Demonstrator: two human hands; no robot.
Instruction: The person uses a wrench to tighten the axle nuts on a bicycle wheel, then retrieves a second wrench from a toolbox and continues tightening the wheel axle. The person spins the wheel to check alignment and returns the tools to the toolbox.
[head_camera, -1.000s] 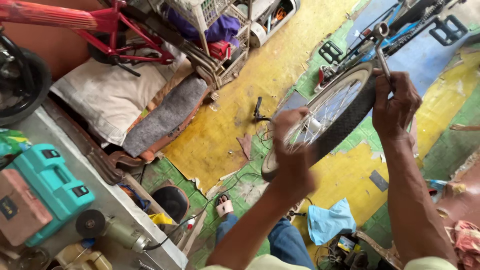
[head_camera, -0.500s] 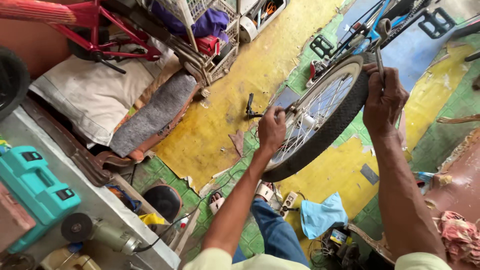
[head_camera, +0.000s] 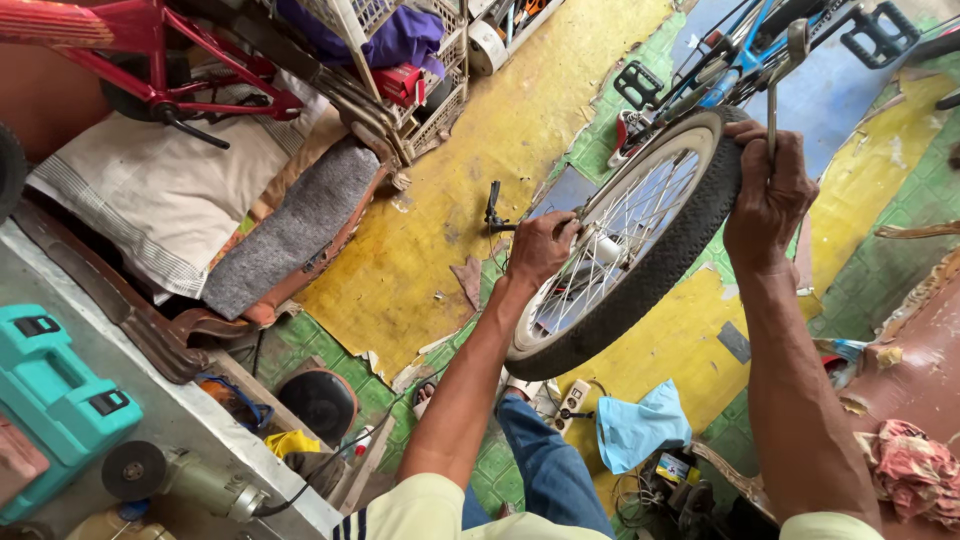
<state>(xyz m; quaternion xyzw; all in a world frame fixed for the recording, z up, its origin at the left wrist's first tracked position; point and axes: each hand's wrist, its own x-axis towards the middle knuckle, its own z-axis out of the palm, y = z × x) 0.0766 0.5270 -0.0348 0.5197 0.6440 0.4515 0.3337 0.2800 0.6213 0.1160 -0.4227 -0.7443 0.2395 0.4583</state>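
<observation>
A bicycle wheel (head_camera: 640, 290) with a black tyre and silver spokes is held up in front of me. My left hand (head_camera: 538, 247) grips the wheel's hub and axle on its near side. Gripping the tyre's outer edge is my right hand (head_camera: 768, 195), which also holds a long metal wrench (head_camera: 776, 85) that sticks up past the tyre. A blue bicycle frame (head_camera: 745, 45) with black pedals lies on the floor behind the wheel.
A red bicycle frame (head_camera: 150, 60) and a plastic basket (head_camera: 405, 70) stand at top left by a grey mat (head_camera: 290, 230). Left: a teal tool case (head_camera: 55, 400) and an angle grinder (head_camera: 170, 475) on a ledge. A blue cloth (head_camera: 640, 425) and power strip (head_camera: 570, 400) lie below.
My left hand has slid from the tyre's rim to the hub. The wheel has shifted slightly as both hands steady it.
</observation>
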